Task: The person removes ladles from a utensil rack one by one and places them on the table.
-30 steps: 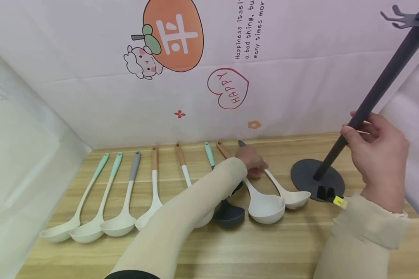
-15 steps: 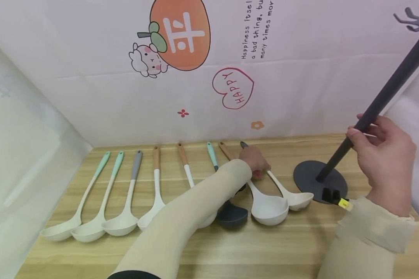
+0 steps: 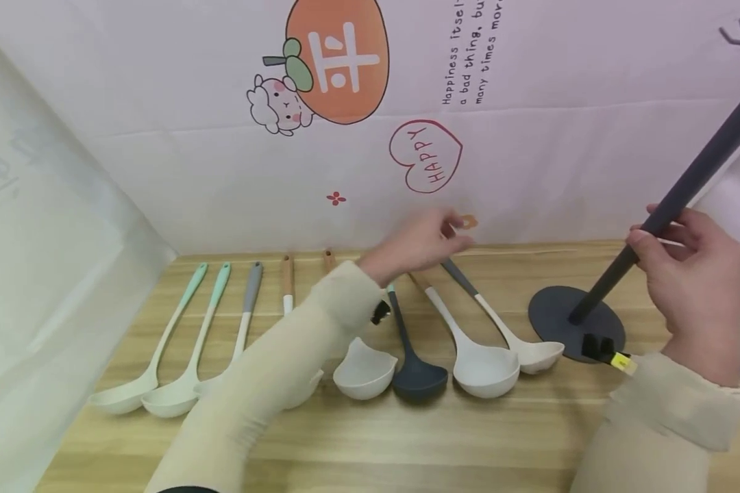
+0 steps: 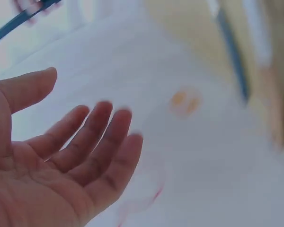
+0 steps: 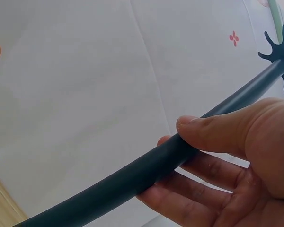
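My left hand [image 3: 416, 243] is in the air over the back edge of the table, holding nothing. In the left wrist view its fingers are spread and loosely bent. Just below it lies a white ladle with a dark grey handle [image 3: 499, 322], beside a white ladle with a wooden handle [image 3: 486, 373]. My right hand [image 3: 699, 281] grips the pole of a dark utensil stand [image 3: 619, 263], thumb on one side and fingers on the other, as the right wrist view shows too. The stand's round base [image 3: 545, 311] rests on the table; its hooked top [image 5: 283, 54] carries nothing.
More ladles lie in a row to the left: a dark ladle [image 3: 421, 378], a white ladle bowl [image 3: 365, 373] and several others, partly hidden by my left sleeve [image 3: 271, 376]. A printed white cloth [image 3: 222, 192] hangs behind the wooden table [image 3: 419, 445].
My left hand has let go of the grey-handled ladle and risen up and to the left. That ladle stays on the table. My right hand keeps its hold; the head view has shifted slightly.
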### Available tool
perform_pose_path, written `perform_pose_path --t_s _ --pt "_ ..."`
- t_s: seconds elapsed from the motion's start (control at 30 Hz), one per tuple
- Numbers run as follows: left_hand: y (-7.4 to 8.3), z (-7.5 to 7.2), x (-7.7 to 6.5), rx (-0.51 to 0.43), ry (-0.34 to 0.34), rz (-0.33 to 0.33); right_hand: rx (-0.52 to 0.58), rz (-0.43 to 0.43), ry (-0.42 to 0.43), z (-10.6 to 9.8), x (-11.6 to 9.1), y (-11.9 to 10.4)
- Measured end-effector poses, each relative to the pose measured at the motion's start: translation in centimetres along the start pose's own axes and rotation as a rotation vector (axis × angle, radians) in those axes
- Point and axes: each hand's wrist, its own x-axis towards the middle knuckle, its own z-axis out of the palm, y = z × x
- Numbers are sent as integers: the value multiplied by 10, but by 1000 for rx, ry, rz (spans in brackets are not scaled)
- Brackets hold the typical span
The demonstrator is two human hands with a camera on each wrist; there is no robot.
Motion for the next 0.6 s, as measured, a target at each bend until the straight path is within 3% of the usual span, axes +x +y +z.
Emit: perform_pose_path --t_s 0.13,0.27,0.4,0.47,0.6 --pt "2 -40 -36 78 187 125 49 32 46 -8 5 7" --pt "-9 -64 -79 103 429 216 77 53 87 -14 9 11" --pt "-32 -66 -112 171 654 256 64 83 119 -19 9 12" --pt "-44 -62 -124 199 703 255 53 94 122 -22 9 13" --pt "-62 -51 -141 249 725 220 15 87 137 -27 9 16"
